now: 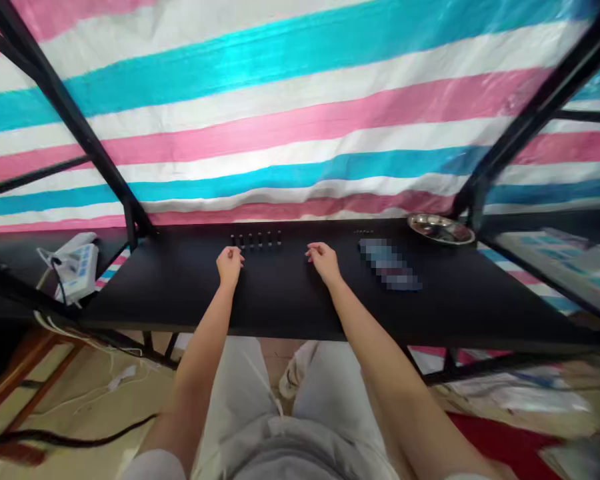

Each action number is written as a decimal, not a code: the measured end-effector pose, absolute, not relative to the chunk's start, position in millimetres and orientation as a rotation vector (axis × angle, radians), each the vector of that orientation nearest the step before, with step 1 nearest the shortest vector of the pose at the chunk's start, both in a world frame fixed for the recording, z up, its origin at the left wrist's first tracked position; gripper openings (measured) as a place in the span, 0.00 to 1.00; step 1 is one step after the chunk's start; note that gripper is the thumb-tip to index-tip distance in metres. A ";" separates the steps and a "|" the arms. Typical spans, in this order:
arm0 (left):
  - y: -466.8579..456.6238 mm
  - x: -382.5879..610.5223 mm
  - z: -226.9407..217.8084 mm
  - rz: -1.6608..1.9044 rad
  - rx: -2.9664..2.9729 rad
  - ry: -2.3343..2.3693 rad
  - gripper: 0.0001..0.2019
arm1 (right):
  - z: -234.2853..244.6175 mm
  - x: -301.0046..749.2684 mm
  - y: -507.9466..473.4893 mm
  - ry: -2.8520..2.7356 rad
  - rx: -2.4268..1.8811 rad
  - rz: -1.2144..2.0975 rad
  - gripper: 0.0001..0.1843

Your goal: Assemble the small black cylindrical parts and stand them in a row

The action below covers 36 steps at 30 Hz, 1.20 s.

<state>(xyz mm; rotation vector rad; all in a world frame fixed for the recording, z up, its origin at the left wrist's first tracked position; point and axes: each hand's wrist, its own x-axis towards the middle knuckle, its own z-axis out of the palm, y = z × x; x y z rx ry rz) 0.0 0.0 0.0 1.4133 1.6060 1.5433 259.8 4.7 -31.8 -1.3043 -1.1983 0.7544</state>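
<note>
Several small dark cylinders with light ends (261, 240) stand in a row on the black table (290, 300). My left hand (229, 265) is just in front of the row's left end, fingers curled in. Whether it touches the nearest cylinder I cannot tell. My right hand (323, 259) is over the table to the right of the row, fingertips drawn together. Anything inside either hand is hidden or too small to make out. Farther right lies a bluish, pixelated flat item (387, 265). Behind it is a short row of tiny pieces (364, 232).
A shiny metal dish (440, 229) sits at the table's back right corner. Black frame posts (83, 127) rise at both sides, before a striped sheet (300, 133). White power strips (80, 273) with cords lie at the left. Another surface (560, 260) holds items at the right.
</note>
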 end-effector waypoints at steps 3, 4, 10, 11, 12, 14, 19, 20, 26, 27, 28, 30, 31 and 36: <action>-2.5 1.2 1.1 1.541 1.405 1.603 0.09 | -31.5 259.5 4.9 -1.196 -1.315 0.751 0.15; -2.9 1.6 1.3 1.542 1.399 1.600 0.09 | -31.0 259.4 4.5 -1.194 -1.316 0.753 0.15; -2.9 2.9 1.4 1.563 1.357 1.571 0.09 | -25.0 258.2 0.2 -1.174 -1.312 0.778 0.13; -3.1 3.1 1.5 1.565 1.358 1.570 0.09 | -24.4 258.1 -0.2 -1.172 -1.313 0.780 0.13; -3.4 3.2 1.8 1.566 1.359 1.568 0.09 | -23.9 258.0 -0.5 -1.171 -1.312 0.781 0.13; -4.3 3.7 2.7 1.564 1.358 1.568 0.09 | -23.7 257.9 -0.6 -1.170 -1.307 0.786 0.13; -6.3 5.1 5.0 1.554 1.347 1.577 0.09 | -24.9 257.9 -0.1 -1.168 -1.294 0.786 0.12; -6.4 5.3 4.9 1.553 1.348 1.581 0.09 | -25.2 258.0 0.1 -1.168 -1.292 0.785 0.12; -4.7 5.0 3.0 1.550 1.354 1.590 0.09 | -26.0 258.3 1.1 -1.175 -1.298 0.781 0.12; -4.7 5.0 3.2 1.548 1.355 1.588 0.09 | -26.1 258.4 1.2 -1.178 -1.300 0.781 0.12; -5.0 5.0 3.6 1.547 1.356 1.587 0.09 | -26.2 258.4 1.3 -1.182 -1.302 0.778 0.12; -6.2 5.3 4.4 1.544 1.360 1.587 0.09 | -27.1 258.7 1.4 -1.194 -1.306 0.768 0.13; -7.2 5.7 4.6 1.544 1.365 1.589 0.09 | -27.7 258.8 1.7 -1.201 -1.310 0.761 0.13; -10.5 15.5 5.2 1.524 1.435 1.552 0.08 | -31.8 255.9 10.7 -1.319 -1.355 0.647 0.15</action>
